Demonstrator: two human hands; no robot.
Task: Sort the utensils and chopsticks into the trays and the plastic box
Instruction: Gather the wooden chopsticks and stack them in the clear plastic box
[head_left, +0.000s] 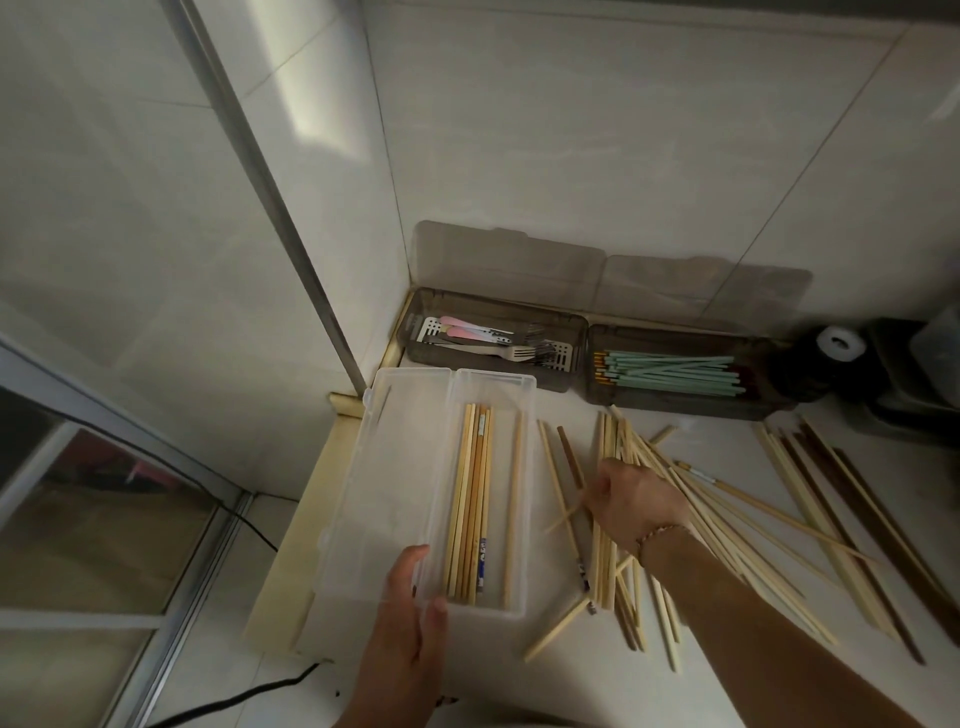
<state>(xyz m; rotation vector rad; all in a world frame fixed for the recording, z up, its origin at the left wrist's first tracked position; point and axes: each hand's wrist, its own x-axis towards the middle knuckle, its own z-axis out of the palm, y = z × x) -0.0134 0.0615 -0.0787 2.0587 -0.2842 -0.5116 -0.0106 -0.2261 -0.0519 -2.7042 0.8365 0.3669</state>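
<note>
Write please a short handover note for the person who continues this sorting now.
Left hand holds the near end of the clear plastic box. Right hand pinches wooden chopsticks in the loose pile on the counter.
Done: several wooden chopsticks in the box; forks in the left dark tray; green chopsticks in the right dark tray.
Left: sort the remaining pile, including the dark chopsticks at right.

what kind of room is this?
Probably a home kitchen corner: tiled walls meet a pale counter, two lidded trays hold forks and green chopsticks, and loose wooden chopsticks are being sorted.
</note>
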